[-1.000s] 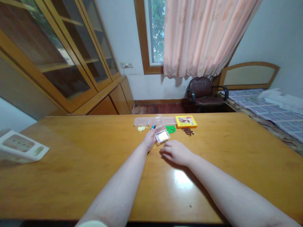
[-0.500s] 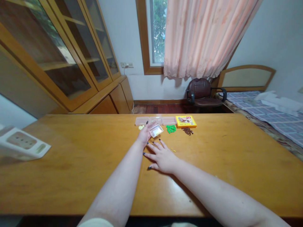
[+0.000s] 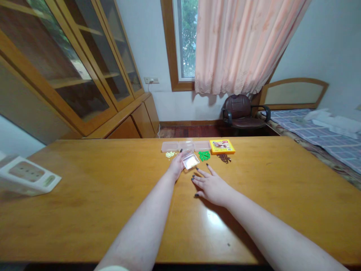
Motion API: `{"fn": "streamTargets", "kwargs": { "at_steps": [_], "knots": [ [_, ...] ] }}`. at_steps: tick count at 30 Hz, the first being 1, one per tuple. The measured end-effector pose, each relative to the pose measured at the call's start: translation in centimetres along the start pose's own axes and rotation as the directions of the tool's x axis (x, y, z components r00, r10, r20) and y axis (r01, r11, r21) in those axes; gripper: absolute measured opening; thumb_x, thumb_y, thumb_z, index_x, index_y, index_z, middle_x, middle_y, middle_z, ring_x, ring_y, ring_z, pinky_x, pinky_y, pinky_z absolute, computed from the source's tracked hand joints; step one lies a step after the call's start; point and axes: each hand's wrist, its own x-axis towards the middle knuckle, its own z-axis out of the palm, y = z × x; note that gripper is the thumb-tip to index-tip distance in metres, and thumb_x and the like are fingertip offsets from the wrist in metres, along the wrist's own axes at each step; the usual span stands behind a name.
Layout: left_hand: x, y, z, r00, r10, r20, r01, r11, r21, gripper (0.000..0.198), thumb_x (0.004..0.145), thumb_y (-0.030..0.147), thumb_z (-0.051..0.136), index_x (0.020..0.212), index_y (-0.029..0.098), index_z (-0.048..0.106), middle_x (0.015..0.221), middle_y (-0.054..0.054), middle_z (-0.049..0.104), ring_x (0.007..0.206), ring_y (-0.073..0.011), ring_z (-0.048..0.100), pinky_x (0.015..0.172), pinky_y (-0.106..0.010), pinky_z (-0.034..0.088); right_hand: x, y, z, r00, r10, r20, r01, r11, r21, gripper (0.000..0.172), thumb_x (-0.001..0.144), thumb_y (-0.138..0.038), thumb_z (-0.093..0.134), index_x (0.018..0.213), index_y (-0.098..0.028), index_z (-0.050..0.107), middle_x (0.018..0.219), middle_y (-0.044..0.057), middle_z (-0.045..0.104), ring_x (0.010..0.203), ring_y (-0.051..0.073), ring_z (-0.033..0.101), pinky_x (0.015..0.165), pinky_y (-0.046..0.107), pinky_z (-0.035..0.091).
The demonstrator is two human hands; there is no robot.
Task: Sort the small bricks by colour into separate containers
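Note:
My left hand (image 3: 177, 165) is closed around a small clear plastic box (image 3: 190, 161) with yellowish contents, held tilted just above the wooden table (image 3: 84, 188). My right hand (image 3: 210, 183) lies flat on the table beside it, fingers spread and holding nothing. Beyond the hands are a row of clear boxes (image 3: 186, 145), a pile of pale yellow beads (image 3: 170, 154), a pile of green pieces (image 3: 204, 155), a pile of dark brown pieces (image 3: 225, 158) and a yellow package (image 3: 222, 146).
A white device (image 3: 26, 176) lies at the table's left edge. Behind the table stand a glass-door cabinet (image 3: 70, 67), a brown office chair (image 3: 241, 113), a bed (image 3: 318, 131) on the right, and a window with a pink curtain (image 3: 239, 45).
My right hand opened from curled to flat and swept across the table, left then back right. My left hand kept the small box, shifting it slightly.

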Motion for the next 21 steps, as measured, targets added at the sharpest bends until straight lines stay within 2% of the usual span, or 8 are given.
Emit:
{"fn": "streamTargets", "kwargs": {
  "at_steps": [2,6,9,11,13,15,21],
  "knots": [
    [0.0,-0.8,0.4,0.999,-0.03,0.036,0.03,1.0,0.008,0.038,0.082,0.039,0.056,0.105,0.011,0.065,0.11,-0.014,0.067,0.103,-0.0261,0.062,0.094,-0.043,0.046,-0.8,0.5,-0.4,0.997,0.07,0.032,-0.069,0.998,-0.008,0.049,0.087,-0.039,0.05,0.132,-0.02,0.049,0.136,0.01,0.049,0.134,0.028,0.03,0.111,0.056,0.006],
    [0.3,-1.9,0.5,0.996,-0.052,0.069,0.051,0.999,0.015,0.041,0.079,0.041,0.06,0.105,0.01,0.065,0.109,-0.015,0.067,0.104,-0.0281,0.062,0.094,-0.044,0.046,-2.2,2.0,-1.2,0.997,0.063,0.037,-0.064,0.998,0.03,0.043,0.085,-0.035,0.055,0.126,-0.024,0.055,0.131,0.009,0.055,0.129,0.028,0.038,0.109,0.053,0.016],
    [0.6,-2.3,0.2,0.998,-0.03,0.06,0.029,0.999,0.016,0.041,0.076,0.04,0.064,0.104,0.01,0.065,0.108,-0.014,0.068,0.103,-0.0273,0.062,0.094,-0.042,0.045,-2.7,3.7,-2.0,0.996,0.061,-0.061,-0.056,0.995,0.083,0.029,0.088,-0.031,0.051,0.115,-0.026,0.062,0.118,0.007,0.064,0.116,0.023,0.051,0.103,0.046,0.03],
    [0.7,-2.3,0.1,0.998,-0.022,0.054,0.021,1.0,0.018,0.041,0.075,0.04,0.066,0.103,0.01,0.065,0.106,-0.014,0.068,0.102,-0.0268,0.062,0.094,-0.042,0.045,-2.7,4.8,-2.3,0.984,0.099,-0.147,-0.083,0.991,0.109,0.025,0.09,-0.028,0.049,0.105,-0.022,0.067,0.103,0.008,0.068,0.098,0.02,0.059,0.09,0.035,0.041],
    [0.6,-2.3,0.0,0.998,-0.02,0.061,0.019,1.0,0.018,0.04,0.075,0.04,0.066,0.102,0.011,0.065,0.104,-0.014,0.069,0.102,-0.0272,0.062,0.093,-0.043,0.046,-2.6,5.7,-2.2,0.975,0.12,-0.189,-0.104,0.99,0.096,0.022,0.089,-0.027,0.051,0.094,-0.02,0.071,0.091,0.008,0.069,0.087,0.019,0.061,0.082,0.031,0.043],
    [0.5,-2.3,0.1,0.996,-0.024,0.08,0.022,1.0,0.016,0.041,0.075,0.042,0.065,0.102,0.011,0.065,0.104,-0.014,0.069,0.103,-0.0279,0.062,0.092,-0.044,0.045,-2.5,6.1,-2.0,0.974,0.111,-0.199,-0.09,0.99,0.109,0.021,0.088,-0.027,0.052,0.092,-0.02,0.072,0.086,0.007,0.068,0.081,0.017,0.06,0.076,0.029,0.044],
    [0.4,-2.5,0.5,0.992,-0.034,0.119,0.03,0.999,0.037,0.041,0.073,0.043,0.068,0.099,0.012,0.066,0.105,-0.014,0.069,0.102,-0.0286,0.062,0.092,-0.044,0.046,-2.4,6.0,-0.7,0.986,0.045,-0.163,-0.014,0.982,0.187,0.023,0.083,-0.031,0.061,0.102,-0.024,0.071,0.088,0.006,0.066,0.08,0.016,0.06,0.075,0.026,0.044]
  ]
}}
